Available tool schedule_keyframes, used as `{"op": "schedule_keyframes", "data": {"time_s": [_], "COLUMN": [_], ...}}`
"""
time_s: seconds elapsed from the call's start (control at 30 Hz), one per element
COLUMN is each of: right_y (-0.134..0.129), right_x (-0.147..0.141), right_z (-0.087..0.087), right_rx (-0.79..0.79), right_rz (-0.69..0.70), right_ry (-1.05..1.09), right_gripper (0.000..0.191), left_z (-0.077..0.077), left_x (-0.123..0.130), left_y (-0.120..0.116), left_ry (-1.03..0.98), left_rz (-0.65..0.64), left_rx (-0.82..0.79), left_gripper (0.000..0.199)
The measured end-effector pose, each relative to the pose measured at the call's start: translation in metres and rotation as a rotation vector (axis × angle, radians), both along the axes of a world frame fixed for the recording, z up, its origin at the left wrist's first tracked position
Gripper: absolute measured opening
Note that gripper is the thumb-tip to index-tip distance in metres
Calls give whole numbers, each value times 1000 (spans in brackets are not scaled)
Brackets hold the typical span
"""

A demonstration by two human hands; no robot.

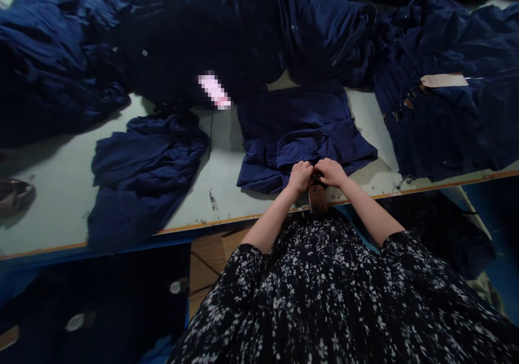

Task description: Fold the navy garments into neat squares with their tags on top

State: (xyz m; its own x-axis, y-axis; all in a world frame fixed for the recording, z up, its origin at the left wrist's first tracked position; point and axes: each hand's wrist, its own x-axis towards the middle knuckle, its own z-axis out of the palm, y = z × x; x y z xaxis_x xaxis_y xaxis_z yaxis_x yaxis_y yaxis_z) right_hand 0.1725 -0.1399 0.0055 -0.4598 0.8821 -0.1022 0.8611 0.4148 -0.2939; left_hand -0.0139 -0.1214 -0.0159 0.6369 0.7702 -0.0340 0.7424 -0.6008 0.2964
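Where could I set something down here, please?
Bare tabletop lies either side of the left garment, towards the dark bundle and the middle garment; a strip separates the middle garment from the right-hand cloth. Navy cloth crowds the back.

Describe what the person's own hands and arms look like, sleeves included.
Both hands, left and right, are bare, with no gloves. The forearms are uncovered. The loose sleeves end near the elbows and are black with a scattered white floral print. Finer details are too small to tell.
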Motion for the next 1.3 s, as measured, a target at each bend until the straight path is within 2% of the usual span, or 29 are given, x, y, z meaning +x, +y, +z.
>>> {"op": "schedule_keyframes", "data": {"time_s": [0.13, 0.27, 0.43, 0.57, 0.63, 0.7, 0.77, 0.87, 0.97, 1.07, 1.2, 1.3], "right_y": [-3, -4, -3, -3, 1, 9, 22, 47, 72, 85, 87, 93], "right_x": [-4, 6, 23, 27, 25, 21, 15, 5, 1, 5, 14, 19], "right_z": [-2, -9, -18, -17, -12, -7, -2, -4, -14, -29, -40, -37], "right_rx": [3, -72, -222, -242, -177, -51, 80, 179, 175, 116, 9, 35], "right_rz": [4, 3, 17, 45, 19, -50, -114, -128, -130, -137, -117, -110], "right_ry": [-36, 5, -3, 42, 77, 107, 117, 87, 22, -52, -145, -117], "right_gripper": [17, 16, 32, 37, 37, 37, 40, 49, 63, 69, 67, 60], "left_z": [-5, -14, -22, -19, -14, -8, -2, 2, -4, -16, -26, -23], "left_x": [3, 4, -8, -25, -30, -33, -31, -25, -19, -17, -22, -27], "left_y": [-4, -9, -11, -5, 4, 18, 36, 63, 81, 87, 84, 91], "left_ry": [-5, 29, -3, -53, -101, -161, -206, -201, -126, -17, 87, 63], "left_rz": [8, -56, -141, -220, -234, -149, -9, 106, 147, 206, 211, 220], "left_rx": [17, -11, -109, -131, -126, -69, 21, 109, 111, 45, -27, -34], "left_gripper": [7, 12, 15, 24, 25, 27, 35, 47, 66, 82, 78, 67]}}
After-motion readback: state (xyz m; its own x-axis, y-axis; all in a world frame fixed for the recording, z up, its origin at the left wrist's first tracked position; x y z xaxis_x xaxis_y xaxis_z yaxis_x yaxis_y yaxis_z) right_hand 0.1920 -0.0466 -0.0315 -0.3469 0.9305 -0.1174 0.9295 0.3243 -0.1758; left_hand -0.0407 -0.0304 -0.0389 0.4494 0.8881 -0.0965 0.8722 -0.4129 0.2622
